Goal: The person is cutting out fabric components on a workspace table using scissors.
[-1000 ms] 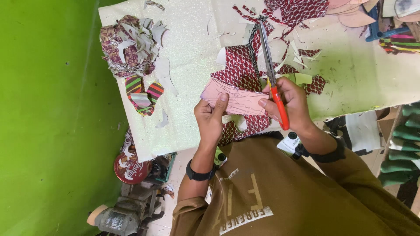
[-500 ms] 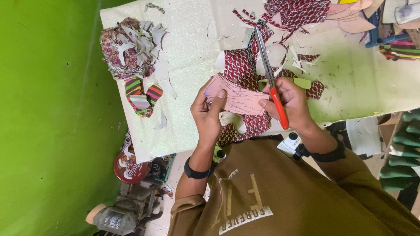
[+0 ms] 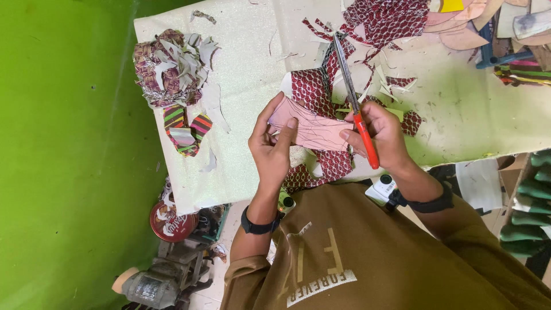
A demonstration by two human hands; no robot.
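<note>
Pink paper pattern (image 3: 313, 127) held above the bench (image 3: 247, 86), over red patterned fabric (image 3: 313, 86) | left hand (image 3: 272, 146) pinches its left edge | right hand (image 3: 381, 135) grips its right edge plus red-handled scissors (image 3: 357, 112)

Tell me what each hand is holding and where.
Left hand pinches the pink piece at its left end; right hand holds its right end plus the scissors by their red handles.
</note>
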